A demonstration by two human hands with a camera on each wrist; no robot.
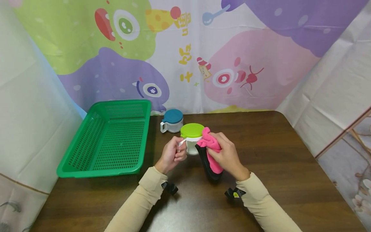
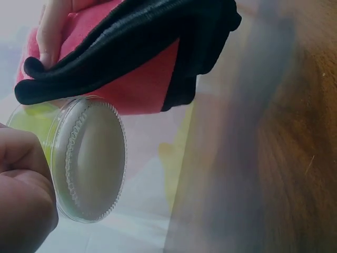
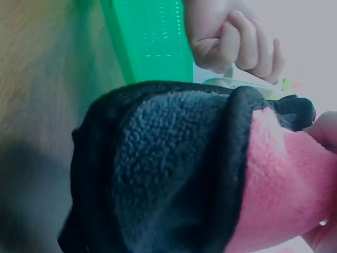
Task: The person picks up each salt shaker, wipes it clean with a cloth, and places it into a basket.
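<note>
Near the centre of the frame, the left hand (image 1: 173, 154) grips the green-lidded jar (image 1: 192, 147) by its handle (image 1: 182, 142), seemingly steadying it without covering it, beside the pink-and-black cloth (image 1: 214, 163) the right hand (image 1: 228, 155) pinches.

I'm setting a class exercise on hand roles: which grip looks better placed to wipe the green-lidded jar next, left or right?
Right, most likely. The right grip holds the pink-and-black cloth beside the green-lidded jar, while the left grip is occupied, holding the jar's handle.
</note>
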